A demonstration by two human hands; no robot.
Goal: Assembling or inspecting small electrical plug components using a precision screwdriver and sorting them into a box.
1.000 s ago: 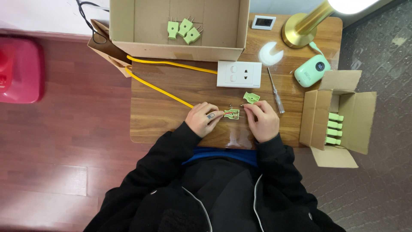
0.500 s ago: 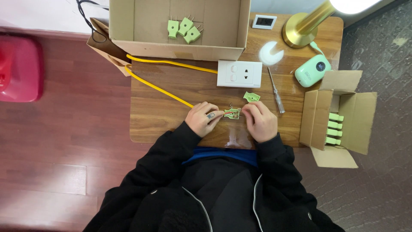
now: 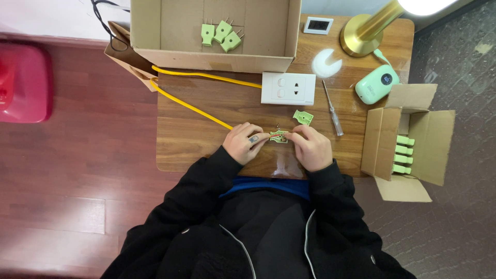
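My left hand (image 3: 243, 142) and my right hand (image 3: 311, 147) meet over the near middle of the wooden table (image 3: 196, 139). Between their fingertips they pinch a small open green plug body (image 3: 279, 136) with thin wires showing in it. The yellow cable (image 3: 191, 106) runs in from the far left and ends under my left hand. A loose green plug cover (image 3: 303, 117) lies just beyond my right hand. A slim screwdriver (image 3: 332, 109) rests to the right of that cover.
A white wall socket plate (image 3: 288, 88) lies beyond my hands. A large cardboard box (image 3: 217, 31) at the back holds three green plugs. A small open box (image 3: 408, 139) with several green plugs stands at the right. A brass lamp base (image 3: 361, 36), a mint device (image 3: 376, 83) and a white round piece (image 3: 326, 63) sit at the back right.
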